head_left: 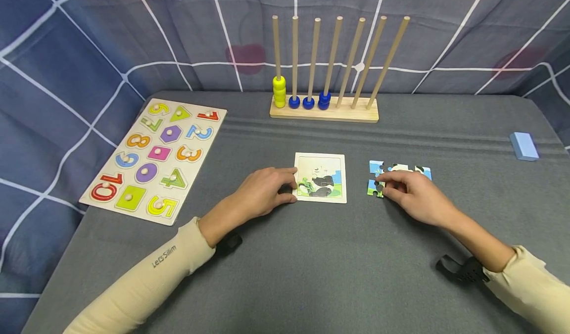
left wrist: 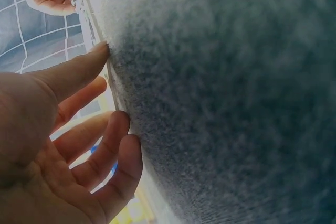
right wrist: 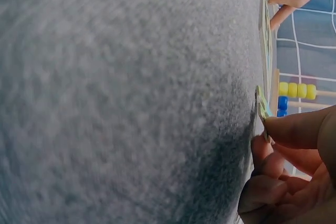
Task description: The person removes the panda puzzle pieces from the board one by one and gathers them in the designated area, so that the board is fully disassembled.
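A square wooden jigsaw tray (head_left: 320, 199) lies flat, its panda picture partly filled with pieces and a bare patch at the upper left. My left hand (head_left: 267, 191) is at the tray's left side, thumb and fingertips touching the border; the left wrist view shows the fingers loosely bent along this edge. To the right, my right hand (head_left: 416, 195) pinches a small jigsaw piece (right wrist: 260, 103) between thumb and fingers, low over the cloth. Other loose panda pieces (head_left: 400, 167) lie close around and behind that hand, partly hidden by it.
Behind the tray stands a wooden bead counter (head_left: 325, 114) with tall upright rods and yellow and blue beads. A number-and-shape peg board (head_left: 153, 163) lies at left. One light-blue block (head_left: 524, 146) sits far right. A checkered curtain (head_left: 187, 32) hangs behind the table.
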Available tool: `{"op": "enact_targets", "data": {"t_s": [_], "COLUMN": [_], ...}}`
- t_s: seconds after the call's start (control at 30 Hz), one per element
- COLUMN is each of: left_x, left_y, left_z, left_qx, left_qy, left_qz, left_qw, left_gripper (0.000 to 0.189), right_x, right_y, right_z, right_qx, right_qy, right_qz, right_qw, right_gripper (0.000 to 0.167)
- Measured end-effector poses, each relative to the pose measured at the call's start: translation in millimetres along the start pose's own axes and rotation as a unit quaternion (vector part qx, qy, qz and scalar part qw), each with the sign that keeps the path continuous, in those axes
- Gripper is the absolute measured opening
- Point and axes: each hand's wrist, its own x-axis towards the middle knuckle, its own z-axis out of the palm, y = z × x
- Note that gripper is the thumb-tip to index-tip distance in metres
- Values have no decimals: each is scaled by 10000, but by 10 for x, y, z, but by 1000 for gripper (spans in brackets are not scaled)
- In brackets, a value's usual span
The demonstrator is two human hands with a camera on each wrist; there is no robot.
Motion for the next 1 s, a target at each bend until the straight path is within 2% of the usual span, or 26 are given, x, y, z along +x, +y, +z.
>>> {"op": "enact_targets", "data": {"t_s": [0.23,0.4,0.53,0.8,1.0], "left_x": [0,2,4,-10,-14], "left_y": [2,6,6,-5,-9], "left_z": [8,8,9,7,7], "left_qx": [10,3,4,-8,-14], "left_qy": [-5,-6,-3,47,65], "left_qz": [-24,-14,-12,11,26], "left_qw": [10000,10000,10000,10000,10000], "left_gripper": [21,21,22,22,21], "right_x": [-4,-14,-16,-14,-24], "right_y": [-26,22,69,88,76], "right_z": [18,17,0,-46,-37], "right_qx": [-296,1,246,330,193], "right_qy": [40,184,128,-136,-56], "right_qz": [189,173,149,204,284], "right_qw": [9994,9997,9995,9992,9994], "right_gripper": [14,17,16,15,16]}}
